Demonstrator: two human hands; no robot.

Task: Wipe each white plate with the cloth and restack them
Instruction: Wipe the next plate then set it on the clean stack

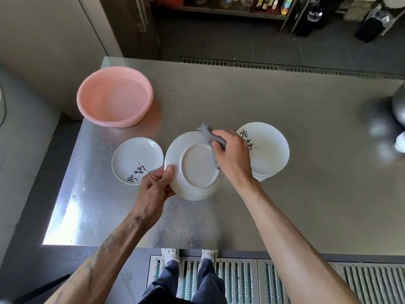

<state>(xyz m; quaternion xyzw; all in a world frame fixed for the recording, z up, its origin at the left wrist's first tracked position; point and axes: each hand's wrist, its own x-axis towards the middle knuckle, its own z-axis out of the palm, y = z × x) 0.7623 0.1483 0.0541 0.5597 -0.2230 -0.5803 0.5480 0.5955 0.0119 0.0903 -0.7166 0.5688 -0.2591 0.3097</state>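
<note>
My left hand (153, 185) grips the near-left rim of a white plate (192, 170), held above the steel table with its underside facing up. My right hand (232, 156) holds a grey cloth (208, 137) and presses it against the plate's right side. A single white plate with black writing (137, 160) lies face up on the table to the left. A stack of white plates (267, 150) stands to the right, partly hidden behind my right hand.
A pink basin (115, 96) holding water stands at the table's back left. The steel table (285, 205) has its near edge just above my feet. A blurred metal object (398, 108) sits at the right edge.
</note>
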